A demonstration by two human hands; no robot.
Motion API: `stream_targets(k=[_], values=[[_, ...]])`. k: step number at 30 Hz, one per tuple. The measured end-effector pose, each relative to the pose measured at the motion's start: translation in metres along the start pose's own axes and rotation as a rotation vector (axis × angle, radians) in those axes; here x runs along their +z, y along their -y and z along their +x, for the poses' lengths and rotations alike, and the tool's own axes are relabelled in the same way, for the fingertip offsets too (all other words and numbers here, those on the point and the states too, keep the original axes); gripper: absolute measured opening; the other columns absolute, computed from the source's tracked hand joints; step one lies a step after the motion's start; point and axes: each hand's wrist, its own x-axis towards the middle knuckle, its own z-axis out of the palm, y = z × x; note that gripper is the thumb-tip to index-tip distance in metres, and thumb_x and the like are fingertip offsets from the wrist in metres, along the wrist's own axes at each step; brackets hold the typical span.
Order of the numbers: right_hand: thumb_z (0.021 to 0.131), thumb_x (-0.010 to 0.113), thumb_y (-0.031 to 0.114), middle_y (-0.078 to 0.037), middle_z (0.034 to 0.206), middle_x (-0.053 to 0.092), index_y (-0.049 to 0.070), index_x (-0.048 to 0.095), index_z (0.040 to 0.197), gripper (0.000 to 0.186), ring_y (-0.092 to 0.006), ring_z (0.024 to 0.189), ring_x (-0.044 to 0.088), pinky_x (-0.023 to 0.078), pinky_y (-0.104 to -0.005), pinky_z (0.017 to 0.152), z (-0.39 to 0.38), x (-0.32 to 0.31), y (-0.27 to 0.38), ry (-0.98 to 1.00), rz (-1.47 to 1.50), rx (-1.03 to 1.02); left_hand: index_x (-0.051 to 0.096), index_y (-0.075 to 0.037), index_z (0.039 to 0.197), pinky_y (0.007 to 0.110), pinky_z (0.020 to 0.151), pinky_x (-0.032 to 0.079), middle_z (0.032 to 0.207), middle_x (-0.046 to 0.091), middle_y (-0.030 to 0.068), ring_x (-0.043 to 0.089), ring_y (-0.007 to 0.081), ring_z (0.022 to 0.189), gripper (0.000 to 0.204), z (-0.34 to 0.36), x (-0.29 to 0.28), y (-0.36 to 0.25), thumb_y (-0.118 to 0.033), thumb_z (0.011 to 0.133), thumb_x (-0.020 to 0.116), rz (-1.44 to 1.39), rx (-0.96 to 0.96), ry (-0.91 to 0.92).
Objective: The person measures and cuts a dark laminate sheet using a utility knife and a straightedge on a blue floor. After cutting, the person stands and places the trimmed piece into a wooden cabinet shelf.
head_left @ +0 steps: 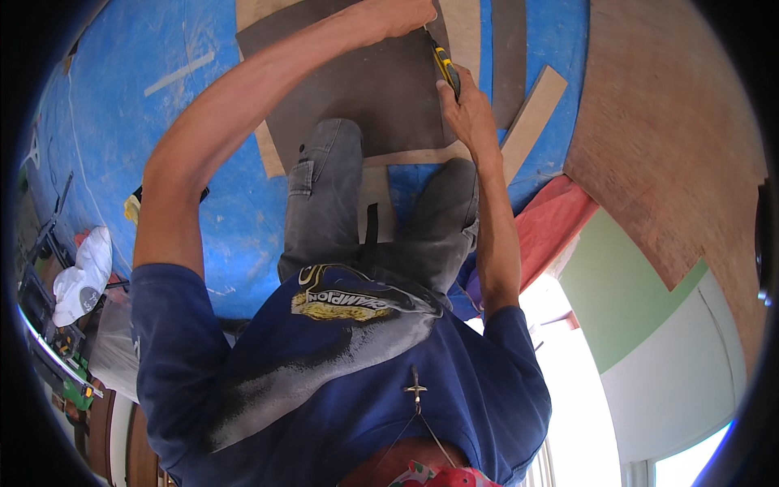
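A utility knife (443,65) with a yellow and black handle is gripped in my right hand (469,114). Its front end points away from me, toward the fingers of my left hand (402,16). That left hand is bent closed at the far edge of the view, over the dark brown sheet (357,81); whatever it holds is hidden. The sheet lies flat in front of my knees on a larger light brown board (426,156). A straight line runs along the sheet's right side, close to the knife.
Blue sheeting (235,243) covers the floor. To the right lie a dark strip (509,61) and a light brown plank (535,122). A wooden panel (665,130) and red cloth (556,215) are farther right. A white bag (83,276) sits among gear at left.
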Motion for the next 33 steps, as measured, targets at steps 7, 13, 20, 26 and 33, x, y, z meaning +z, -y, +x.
stream_targets(k=[7,13,20,26,33], values=[[0.099,0.058,0.029,-0.029,0.09,0.067,0.005,0.057,0.133,0.042,-0.0465,0.089,0.068,0.051,-0.0454,0.079,-0.009,-0.006,-0.003,-0.008,0.088,-0.023,0.077,-0.015,0.075,0.047,0.1,0.042,0.078,0.074,0.005,0.069,0.0215,0.088,0.017,0.009,-0.005,-0.018,-0.019,0.085,0.064,0.205,-0.027,0.063],[0.099,0.058,0.029,-0.027,0.092,0.067,0.006,0.056,0.134,0.041,-0.0443,0.088,0.068,0.051,-0.0441,0.078,-0.021,-0.001,-0.012,0.0,0.047,0.023,0.077,-0.016,0.075,0.045,0.093,0.046,0.079,0.074,0.0053,0.07,0.0209,0.088,0.018,0.008,0.0,-0.006,-0.018,0.086,0.063,0.15,-0.032,0.066],[0.1,0.059,0.029,-0.02,0.072,0.06,0.007,0.057,0.134,0.041,-0.0323,0.066,0.063,0.047,-0.0411,0.065,-0.019,-0.003,-0.014,-0.054,0.1,-0.044,0.076,-0.015,0.073,0.044,0.089,0.047,0.077,0.073,0.0057,0.069,0.0222,0.088,0.018,0.007,0.002,-0.005,-0.018,0.085,0.063,0.138,-0.017,0.037],[0.1,0.06,0.03,-0.018,0.067,0.057,0.007,0.057,0.134,0.041,-0.0297,0.061,0.06,0.046,-0.0407,0.062,-0.014,-0.004,-0.014,-0.057,0.077,-0.078,0.075,-0.014,0.072,0.045,0.087,0.048,0.077,0.073,0.0068,0.069,0.0235,0.086,0.019,0.006,0.006,-0.002,-0.018,0.085,0.063,0.083,-0.004,-0.032],[0.1,0.059,0.031,-0.02,0.07,0.058,0.007,0.057,0.134,0.042,-0.0318,0.063,0.06,0.046,-0.0417,0.065,-0.015,-0.005,-0.011,-0.036,0.089,-0.054,0.075,-0.013,0.071,0.045,0.086,0.048,0.076,0.073,0.0073,0.069,0.0237,0.085,0.019,0.007,0.009,-0.003,-0.018,0.085,0.063,0.091,-0.025,-0.034]])
